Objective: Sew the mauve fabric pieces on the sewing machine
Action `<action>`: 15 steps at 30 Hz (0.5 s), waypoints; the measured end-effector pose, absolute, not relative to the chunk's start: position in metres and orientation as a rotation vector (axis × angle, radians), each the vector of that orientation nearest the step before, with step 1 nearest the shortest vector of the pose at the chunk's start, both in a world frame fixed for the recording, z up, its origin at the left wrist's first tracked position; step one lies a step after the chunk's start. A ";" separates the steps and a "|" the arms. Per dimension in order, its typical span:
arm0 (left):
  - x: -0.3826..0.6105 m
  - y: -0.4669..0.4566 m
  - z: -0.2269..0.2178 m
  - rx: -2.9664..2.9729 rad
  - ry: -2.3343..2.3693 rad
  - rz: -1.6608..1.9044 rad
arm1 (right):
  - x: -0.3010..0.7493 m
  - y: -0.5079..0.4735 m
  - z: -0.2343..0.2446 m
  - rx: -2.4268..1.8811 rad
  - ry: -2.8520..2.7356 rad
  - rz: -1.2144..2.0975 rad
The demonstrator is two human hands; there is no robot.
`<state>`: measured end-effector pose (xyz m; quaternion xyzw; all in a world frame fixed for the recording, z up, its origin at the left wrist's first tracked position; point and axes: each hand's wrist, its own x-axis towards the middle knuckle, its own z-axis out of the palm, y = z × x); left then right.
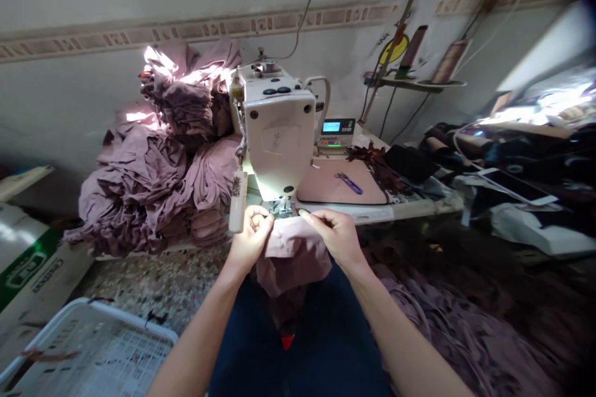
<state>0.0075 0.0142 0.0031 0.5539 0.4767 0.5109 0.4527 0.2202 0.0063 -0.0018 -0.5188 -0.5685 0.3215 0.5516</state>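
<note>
Basically the piece of mauve knit fabric (294,254) sits right at the front of the industrial sewing machine (279,136), its top edge just at the presser foot (280,206) and the rest hanging down over the dark trousers (298,347) on the person's lap; the left hand (250,239) is nearly closed, pinching that edge between thumb and fingers right beside the foot; the right hand (334,237) has the same pinch a little further along, so both have hold of the cloth with a short stretch between them; a small red bit (287,341) pokes out below the fabric, too small to say what it is; behind the machine on the left there's a big heap of folded and crumpled mauve cloth (149,167) on the table, and more loose mauve strips (465,322) lie low down on the right; on the table to the right of the machine sits a pink mat (335,183) with purple-handled snips (349,183) on it, and behind that a small digital control box (335,133); further right there's a phone (516,186) lying among dark stuff; down at the bottom left is a white plastic crate (88,347), next to a cardboard box (28,267).
</note>
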 end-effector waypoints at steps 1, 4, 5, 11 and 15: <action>0.010 0.016 0.002 1.361 1.168 1.279 | 0.221 0.009 -0.002 -1.221 -1.338 0.754; 0.015 0.021 0.000 1.328 1.127 1.323 | 0.225 0.018 -0.004 -1.215 -1.337 0.730; 0.017 0.023 -0.001 1.318 1.115 1.330 | 0.225 0.020 -0.004 -1.218 -1.340 0.720; 0.019 0.031 -0.002 1.283 1.084 1.293 | 0.223 0.010 -0.016 -1.257 -1.317 0.609; 0.003 0.022 0.003 1.537 1.257 1.316 | 0.229 -0.017 -0.043 -1.243 -1.353 0.721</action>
